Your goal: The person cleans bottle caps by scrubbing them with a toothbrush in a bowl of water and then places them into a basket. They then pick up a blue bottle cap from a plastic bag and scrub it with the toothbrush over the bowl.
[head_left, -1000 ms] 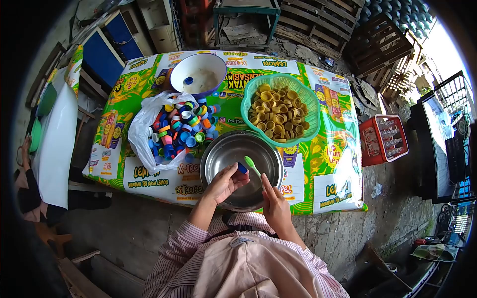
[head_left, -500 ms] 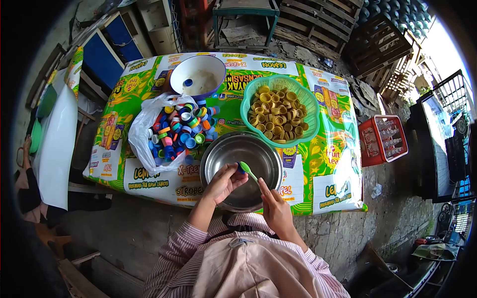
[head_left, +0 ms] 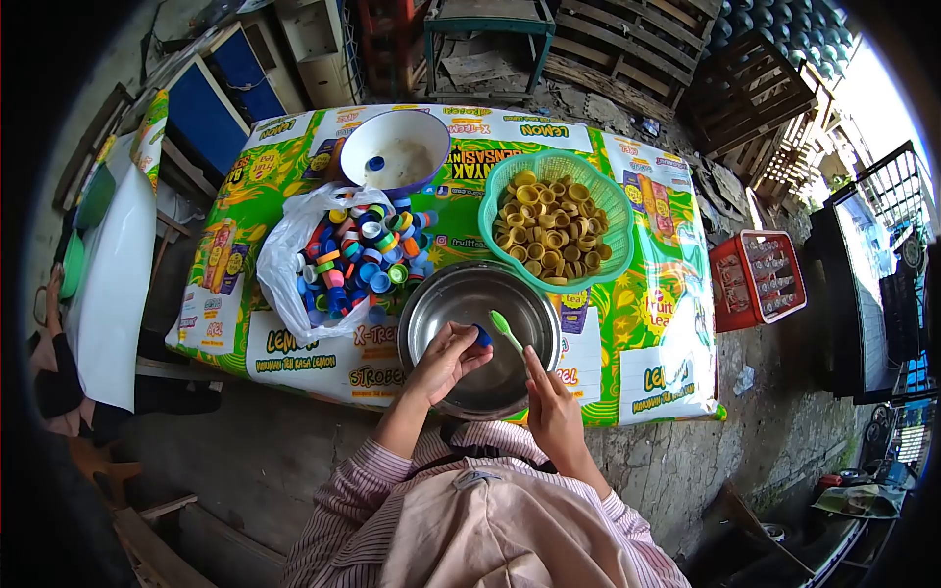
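Note:
Over the steel bowl (head_left: 417, 323), my left hand (head_left: 446, 363) pinches a dark blue bottle cap (head_left: 481, 336). My right hand (head_left: 551, 397) grips the handle of a light green toothbrush (head_left: 505, 330), its head pointing up and left, a short gap from the cap. A clear plastic bag (head_left: 284, 265) behind the bowl to the left spills out bottle caps (head_left: 368, 257) of many colours. To the right, a green basket (head_left: 618, 235) holds yellow-brown caps (head_left: 551, 227). A white enamel bowl (head_left: 417, 127) with a blue rim contains some cloudy liquid and one blue cap (head_left: 375, 164).
A printed green and white sheet (head_left: 647, 343) covers the table. Right of it, a red crate (head_left: 755, 276) stands on the concrete floor. Wooden pallets (head_left: 627, 49) and a metal-framed stand (head_left: 487, 44) are behind. Another person's arm (head_left: 61, 343) shows at the far left.
The toothbrush has moved off the cap, to the right and slightly up, with my right hand. My left hand stays almost in place, with the blue cap now more exposed.

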A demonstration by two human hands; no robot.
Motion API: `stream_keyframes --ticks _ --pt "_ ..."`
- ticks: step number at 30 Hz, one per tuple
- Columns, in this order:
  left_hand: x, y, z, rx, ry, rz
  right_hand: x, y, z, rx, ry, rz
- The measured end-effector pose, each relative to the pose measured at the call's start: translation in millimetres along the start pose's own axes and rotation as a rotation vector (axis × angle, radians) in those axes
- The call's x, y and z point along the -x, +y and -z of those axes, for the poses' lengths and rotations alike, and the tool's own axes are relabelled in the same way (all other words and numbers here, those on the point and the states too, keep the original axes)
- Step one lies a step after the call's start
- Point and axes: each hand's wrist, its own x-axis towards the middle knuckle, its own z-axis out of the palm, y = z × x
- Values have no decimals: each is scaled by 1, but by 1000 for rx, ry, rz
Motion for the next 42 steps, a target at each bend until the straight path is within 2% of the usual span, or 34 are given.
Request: stream_keyframes --ticks 3,7,10,15,17,18,21,25,27,29,30,31,35,38,41,42 --pt "2 3 -4 13 0 -2 4 1 -5 -19 -63 2" --pt "2 1 -3 16 1 -11 0 2 -5 -64 42 -19" --pt "1 0 -3 -15 -18 -65 5 -1 -7 -66 -50 1" --pt "6 5 -9 -22 25 -57 -3 -1 -1 -77 45 -19" --pt "2 4 -5 20 -28 -66 1 -4 -1 -37 -70 20" --pt "3 4 -5 20 -30 -69 2 -2 -4 -49 -36 23" --pt "3 5 -3 54 5 -32 -1 0 -4 -68 55 3" --pt "1 2 6 166 -44 33 3 0 -7 -31 -44 37" --pt "-1 3 5 145 -35 68 0 3 -6 -6 2 19" --pt "-1 3 5 157 -18 69 -2 -2 1 -29 23 79" --pt "-2 4 7 187 -68 75 0 -3 1 5 -42 115" --pt "-2 3 8 218 -118 83 -1 -2 -1 4 -43 113" --pt "1 4 4 186 -100 22 -5 2 -1 -24 43 15" --pt "-5 3 11 167 -95 95 -4 -3 5 -60 -133 45" --pt "-9 3 16 94 -120 125 -7 -2 4 -49 -85 16" --pt "-7 6 17 145 -214 153 -6 -3 3 -51 -86 12"
